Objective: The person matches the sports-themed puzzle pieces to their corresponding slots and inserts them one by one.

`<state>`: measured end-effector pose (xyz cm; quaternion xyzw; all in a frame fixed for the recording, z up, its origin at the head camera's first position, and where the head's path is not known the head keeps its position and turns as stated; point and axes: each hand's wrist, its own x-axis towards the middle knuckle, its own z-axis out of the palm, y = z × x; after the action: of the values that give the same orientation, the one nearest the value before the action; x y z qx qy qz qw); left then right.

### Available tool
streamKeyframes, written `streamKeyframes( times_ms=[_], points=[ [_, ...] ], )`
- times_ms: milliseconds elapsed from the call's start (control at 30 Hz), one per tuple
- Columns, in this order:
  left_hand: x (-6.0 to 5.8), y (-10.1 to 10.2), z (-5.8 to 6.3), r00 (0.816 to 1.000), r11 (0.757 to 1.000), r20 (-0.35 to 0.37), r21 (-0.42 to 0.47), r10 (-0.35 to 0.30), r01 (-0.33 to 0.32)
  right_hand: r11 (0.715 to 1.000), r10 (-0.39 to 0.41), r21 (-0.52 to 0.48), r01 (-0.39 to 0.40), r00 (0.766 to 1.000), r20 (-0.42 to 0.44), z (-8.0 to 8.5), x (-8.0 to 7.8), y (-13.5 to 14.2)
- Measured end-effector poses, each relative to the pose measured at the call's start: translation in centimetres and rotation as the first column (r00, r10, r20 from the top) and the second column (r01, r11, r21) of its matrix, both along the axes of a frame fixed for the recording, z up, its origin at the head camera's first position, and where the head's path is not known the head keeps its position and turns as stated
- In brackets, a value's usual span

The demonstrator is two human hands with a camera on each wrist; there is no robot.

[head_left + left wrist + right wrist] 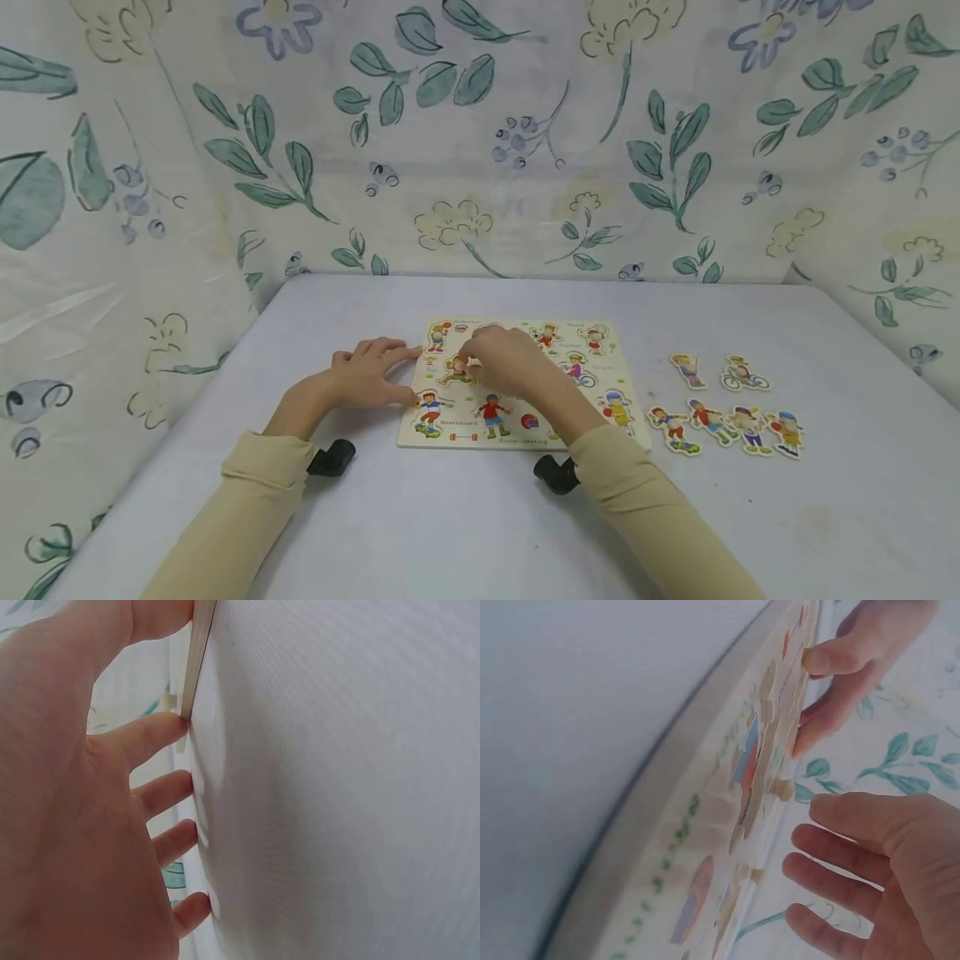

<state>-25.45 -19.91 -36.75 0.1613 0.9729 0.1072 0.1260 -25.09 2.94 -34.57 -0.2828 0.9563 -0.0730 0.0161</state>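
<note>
Head view, centre: left hand (pixel 363 379) spread against cream rectangular wooden board (pixel 465 407); right hand (pixel 507 362) at multicoloured runner-shaped piece (pixel 452 372), grip unclear; probably light, stiff; pinch by edges.

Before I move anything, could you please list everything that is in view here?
Puzzle board: one, cream, on the table
Board figures: several, multicoloured, on the board; partly hidden, so not fully countable
Knobs: at least two, pale wood, on the board's face
Loose pieces: six, multicoloured, right of the board, two behind four
Table: one, whitish, under the board and pieces
Floral fabric: white with green, blue and cream prints, behind and beside the table
Black fittings: two, black, one by each wrist
Sleeves: two, beige, on the forearms
Left hand: one, bare, at the board's left edge
Right hand: one, bare, over the board, fingertips by the running figure
</note>
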Motion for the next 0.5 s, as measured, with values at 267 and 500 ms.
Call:
streamKeyframes(
  times_ms=[267, 500],
  points=[
    [0.0, 0.0, -0.1, 1.000, 1.000, 0.003, 0.006, 0.008, -0.008, 0.999, -0.023, -0.038, 0.024, 1.000, 0.009, -0.1, 0.3, 1.8],
    [0.2, 0.1, 0.1, 1.000, 1.000, 0.009, 0.008, 0.015, -0.015, 0.999, -0.037, -0.039, 0.035, 0.998, -0.051, 0.0, 0.6, 3.6]
  ],
)
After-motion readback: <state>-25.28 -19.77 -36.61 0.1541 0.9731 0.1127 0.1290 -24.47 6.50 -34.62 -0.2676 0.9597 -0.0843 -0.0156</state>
